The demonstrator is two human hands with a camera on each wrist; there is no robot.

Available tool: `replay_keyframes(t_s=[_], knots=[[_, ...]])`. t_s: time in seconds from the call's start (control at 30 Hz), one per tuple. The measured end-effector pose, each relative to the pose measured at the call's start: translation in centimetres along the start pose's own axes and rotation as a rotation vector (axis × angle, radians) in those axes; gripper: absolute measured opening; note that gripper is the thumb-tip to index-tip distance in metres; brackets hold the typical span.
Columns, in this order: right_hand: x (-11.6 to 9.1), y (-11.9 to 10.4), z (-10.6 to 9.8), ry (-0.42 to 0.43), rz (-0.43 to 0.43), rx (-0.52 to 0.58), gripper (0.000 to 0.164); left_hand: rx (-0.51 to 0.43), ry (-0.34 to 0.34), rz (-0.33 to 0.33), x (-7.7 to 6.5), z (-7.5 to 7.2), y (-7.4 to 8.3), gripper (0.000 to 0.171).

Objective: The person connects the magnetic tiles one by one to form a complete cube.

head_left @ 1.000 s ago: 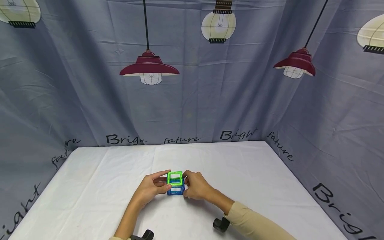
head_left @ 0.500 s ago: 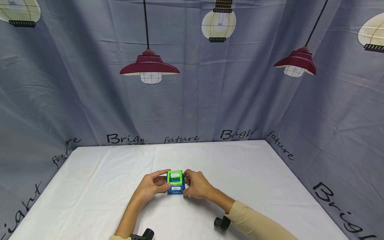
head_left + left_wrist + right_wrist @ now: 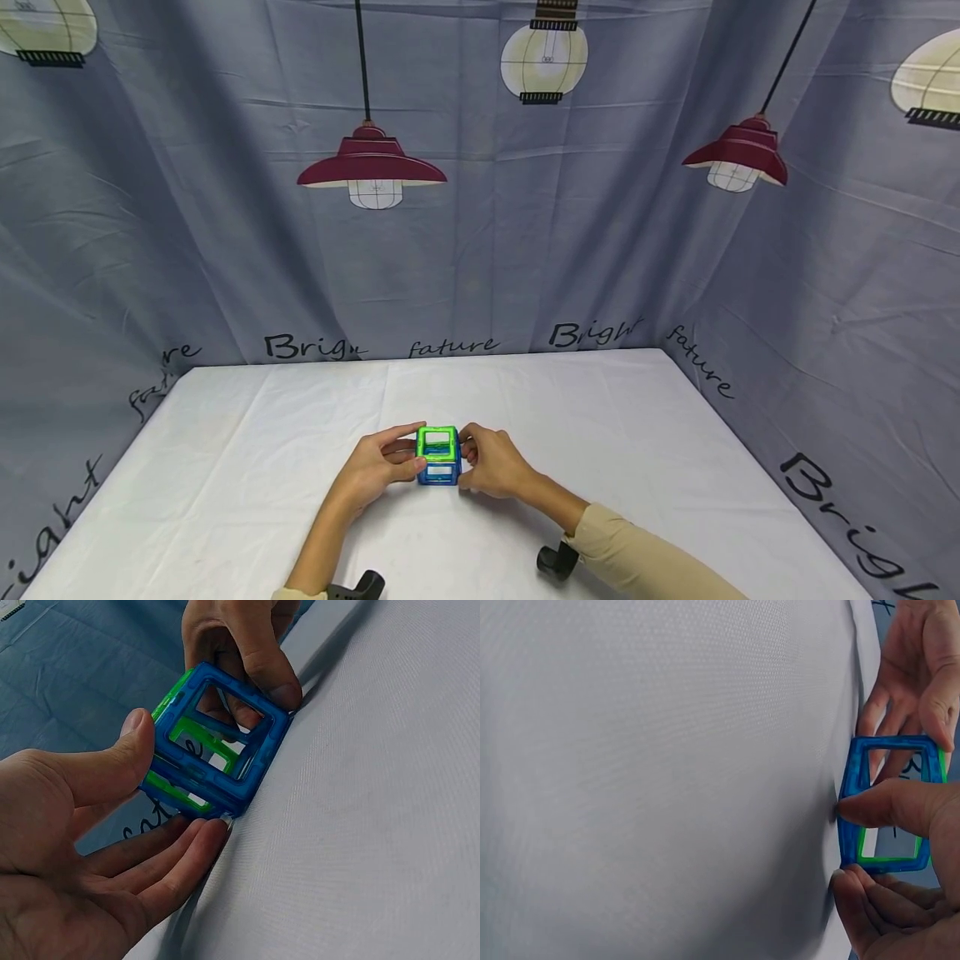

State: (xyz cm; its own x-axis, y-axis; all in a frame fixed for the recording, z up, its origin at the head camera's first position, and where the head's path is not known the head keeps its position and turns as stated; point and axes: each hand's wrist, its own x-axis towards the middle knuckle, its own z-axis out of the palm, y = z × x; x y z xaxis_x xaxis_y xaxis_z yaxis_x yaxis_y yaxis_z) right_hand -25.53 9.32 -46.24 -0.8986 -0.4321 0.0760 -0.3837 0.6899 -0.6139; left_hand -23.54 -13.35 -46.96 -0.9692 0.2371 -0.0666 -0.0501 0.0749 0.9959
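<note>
A small cube (image 3: 437, 457) of magnetic tiles stands on the white table, with a green open-frame tile on top and blue ones at the sides. My left hand (image 3: 372, 469) holds its left side, thumb at the near top edge and forefinger reaching to the far corner. On the opposite side, my right hand (image 3: 495, 465) grips the right-hand blue tile (image 3: 896, 741) between thumb and curled fingers. From the left wrist, the blue near tile (image 3: 187, 766) shows close up, with green frames visible through its opening. Fingers partly cover both side faces.
The white cloth-covered table (image 3: 600, 417) stretches out around the hands. A grey-blue curtain (image 3: 465, 267) printed with lamps and lettering encloses the back and sides. Black wrist camera mounts (image 3: 557, 562) sit at both wrists, low over the cloth.
The right-hand blue tile has drawn in closer against the cube, and the green top looks squarer. Both hands stay almost in the same place.
</note>
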Motion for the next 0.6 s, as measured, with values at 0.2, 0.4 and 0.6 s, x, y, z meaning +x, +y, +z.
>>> replay_keyframes(t_s=[0.2, 0.4, 0.6], knots=[[-0.1, -0.2, 0.0, 0.012, 0.024, 0.028, 0.053, 0.054, -0.001, 0.011, 0.0, 0.2, 0.3, 0.064], [-0.4, -0.3, -0.2, 0.003, 0.029, 0.056, 0.054, 0.124, -0.001, 0.018, -0.2, 0.4, 0.5, 0.065], [-0.2, -1.4, -2.0, -0.090, 0.100, 0.091, 0.069, 0.127, -0.013, 0.022, -0.3, 0.3, 0.6, 0.065]])
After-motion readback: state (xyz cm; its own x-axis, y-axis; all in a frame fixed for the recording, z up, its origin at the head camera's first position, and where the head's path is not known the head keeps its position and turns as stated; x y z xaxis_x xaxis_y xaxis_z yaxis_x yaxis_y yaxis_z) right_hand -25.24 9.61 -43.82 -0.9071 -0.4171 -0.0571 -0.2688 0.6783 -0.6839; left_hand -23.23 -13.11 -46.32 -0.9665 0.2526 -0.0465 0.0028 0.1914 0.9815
